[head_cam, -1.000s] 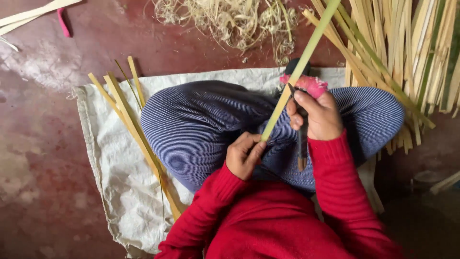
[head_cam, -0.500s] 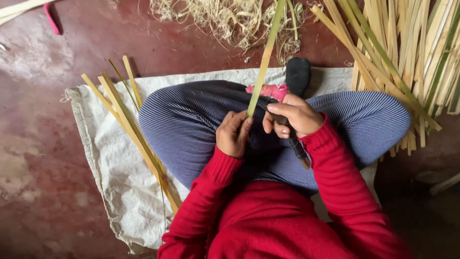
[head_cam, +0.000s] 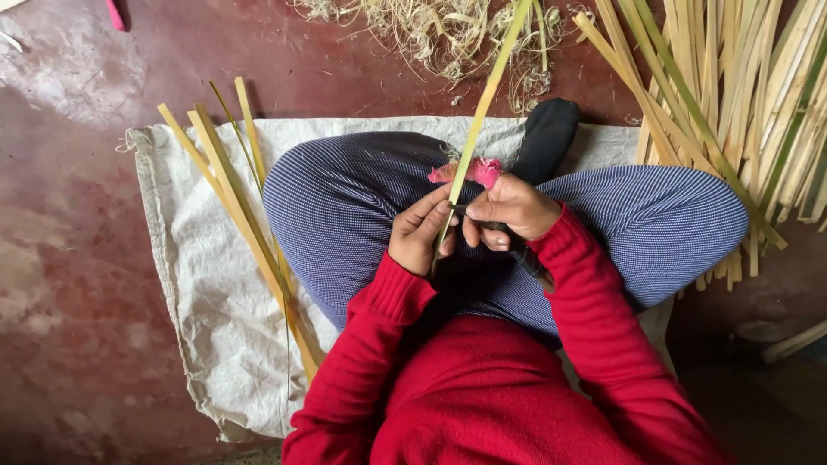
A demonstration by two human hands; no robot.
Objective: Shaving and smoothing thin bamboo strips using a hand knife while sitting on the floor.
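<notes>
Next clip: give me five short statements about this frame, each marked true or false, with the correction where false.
1. Both hands hold one green bamboo strip. True: the left hand and the right hand grip its lower end.
2. The person sits on a blue plastic chair. False: they sit cross-legged on a white woven sack on the floor.
3. The sleeves are red. True.
4. The large pile of strips lies on the person's left. False: it lies on their right; only a few split strips lie on the left.
5. Stringy shavings lie ahead of the knees. True.
</notes>
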